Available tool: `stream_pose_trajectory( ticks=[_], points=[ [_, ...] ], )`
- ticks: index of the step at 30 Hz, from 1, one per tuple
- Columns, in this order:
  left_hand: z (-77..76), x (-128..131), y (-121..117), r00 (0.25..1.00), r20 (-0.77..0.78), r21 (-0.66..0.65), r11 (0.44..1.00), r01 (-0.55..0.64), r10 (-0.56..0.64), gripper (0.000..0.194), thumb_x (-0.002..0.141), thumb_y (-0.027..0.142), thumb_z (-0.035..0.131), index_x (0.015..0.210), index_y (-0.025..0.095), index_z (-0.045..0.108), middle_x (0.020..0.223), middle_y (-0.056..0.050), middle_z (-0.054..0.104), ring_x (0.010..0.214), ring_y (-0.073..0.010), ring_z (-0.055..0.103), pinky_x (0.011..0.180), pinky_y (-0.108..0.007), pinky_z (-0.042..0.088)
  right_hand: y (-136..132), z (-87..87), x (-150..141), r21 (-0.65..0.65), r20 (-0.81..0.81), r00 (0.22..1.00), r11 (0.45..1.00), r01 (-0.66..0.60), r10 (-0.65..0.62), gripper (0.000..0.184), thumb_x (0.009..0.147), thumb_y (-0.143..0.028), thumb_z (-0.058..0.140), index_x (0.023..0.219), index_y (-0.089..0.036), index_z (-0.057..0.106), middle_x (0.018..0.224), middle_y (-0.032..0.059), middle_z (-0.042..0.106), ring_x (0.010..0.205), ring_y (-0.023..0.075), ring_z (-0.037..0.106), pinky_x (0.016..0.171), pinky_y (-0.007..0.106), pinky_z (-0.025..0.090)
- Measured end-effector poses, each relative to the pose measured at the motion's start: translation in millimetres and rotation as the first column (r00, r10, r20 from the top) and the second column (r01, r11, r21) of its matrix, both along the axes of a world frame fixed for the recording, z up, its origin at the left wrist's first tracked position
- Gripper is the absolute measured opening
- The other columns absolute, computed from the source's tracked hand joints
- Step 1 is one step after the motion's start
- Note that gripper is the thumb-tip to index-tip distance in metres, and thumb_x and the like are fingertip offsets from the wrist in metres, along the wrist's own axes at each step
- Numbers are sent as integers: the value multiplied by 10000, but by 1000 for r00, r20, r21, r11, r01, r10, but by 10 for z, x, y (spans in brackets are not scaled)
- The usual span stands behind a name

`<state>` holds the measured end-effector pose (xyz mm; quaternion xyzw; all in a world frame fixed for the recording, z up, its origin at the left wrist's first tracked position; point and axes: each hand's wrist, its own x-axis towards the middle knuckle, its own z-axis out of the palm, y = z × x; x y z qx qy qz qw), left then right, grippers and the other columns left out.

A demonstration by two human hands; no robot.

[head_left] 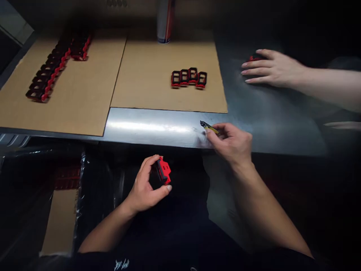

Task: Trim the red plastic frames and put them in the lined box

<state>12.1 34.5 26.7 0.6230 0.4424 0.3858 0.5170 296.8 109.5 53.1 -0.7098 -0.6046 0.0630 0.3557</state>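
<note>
left hand [145, 186] curled around one red-and-black plastic part [164, 171], fingers and thumb wrapped on it, held below the table edge. part's long axis looks roughly upright, exact line hard to tell. right hand [232, 141] pinches one yellow-handled cutter [210, 128] between thumb and fingers, tip pointing ahead and left, just over the edge of the steel table [146, 126]. right hand is nearer the part's matching row of 4 black-and-red frames [188, 78], ahead of it on a cardboard sheet [141, 82]. 2 sheets total; the far-left cardboard sheet [79, 105] carries a long row of frames [47, 71], too dark to count. 1 spray can [165, 20] beyond. a co-worker's hand [270, 67], fingers spread, sits over one red piece [254, 58].
</note>
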Motion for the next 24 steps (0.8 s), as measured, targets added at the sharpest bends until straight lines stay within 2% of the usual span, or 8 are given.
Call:
stream_pose_trajectory(
  ticks=[2, 4, 6, 8, 12, 20, 24],
  points=[
    [47, -15, 1, 1000, -17, 46, 999, 24, -24, 804, 769, 243, 808, 1480, 278, 434, 1453, -144, 517, 1323, -321, 572, 1130, -551, 501, -266, 70, -65, 46, -81, 975, 977, -206, 209, 165, 856, -317, 753, 987, -224, 790, 741, 33, 757, 540, 170, 644, 528, 314, 522],
    [91, -26, 3, 996, 4, 34, 996, 86, -86, 809, 777, 215, 790, 1497, 279, 428, 1468, -148, 522, 1318, -318, 583, 1137, -545, 502, -544, 147, -189, 84, -139, 856, 867, -490, 497, 256, 849, -226, 771, 1104, -256, 780, 827, 37, 795, 616, 181, 718, 545, 300, 579],
    [122, -25, 8, 986, 33, 23, 987, 161, -162, 817, 797, 198, 771, 1523, 287, 407, 1496, -154, 517, 1304, -316, 602, 1127, -537, 520, -765, 190, -343, 135, -187, 731, 754, -643, 657, 400, 837, -173, 786, 1219, -281, 741, 904, 40, 821, 689, 194, 772, 587, 293, 636],
    [134, -14, 16, 971, 48, 54, 971, 233, -235, 825, 825, 206, 762, 1550, 300, 380, 1522, -154, 507, 1302, -317, 614, 1113, -534, 540, -896, 182, -472, 192, -232, 672, 710, -678, 704, 420, 840, -157, 784, 1237, -286, 728, 936, 48, 829, 736, 205, 798, 610, 290, 665],
    [122, 7, 38, 944, 26, 169, 932, 320, -328, 847, 872, 207, 744, 1594, 310, 312, 1526, -160, 511, 1311, -314, 622, 1098, -535, 565, -954, 125, -540, 209, -244, 639, 683, -699, 729, 269, 843, -160, 791, 1088, -268, 769, 943, 69, 829, 754, 209, 807, 626, 290, 680],
    [123, -15, 45, 933, -15, 170, 918, 357, -360, 840, 904, 187, 695, 1613, 311, 261, 1541, -174, 490, 1323, -324, 624, 1065, -534, 593, -924, 139, -500, 189, -184, 620, 646, -740, 763, 251, 823, -139, 798, 1024, -290, 784, 922, 40, 829, 693, 179, 779, 597, 272, 652],
    [124, -16, 48, 931, -38, 176, 915, 363, -362, 829, 904, 189, 698, 1608, 297, 274, 1526, -174, 505, 1393, -331, 564, 1108, -541, 565, -908, 131, -507, 180, -155, 616, 636, -751, 772, 194, 830, -159, 794, 981, -281, 788, 905, 45, 829, 665, 171, 765, 573, 265, 632]
  ],
)
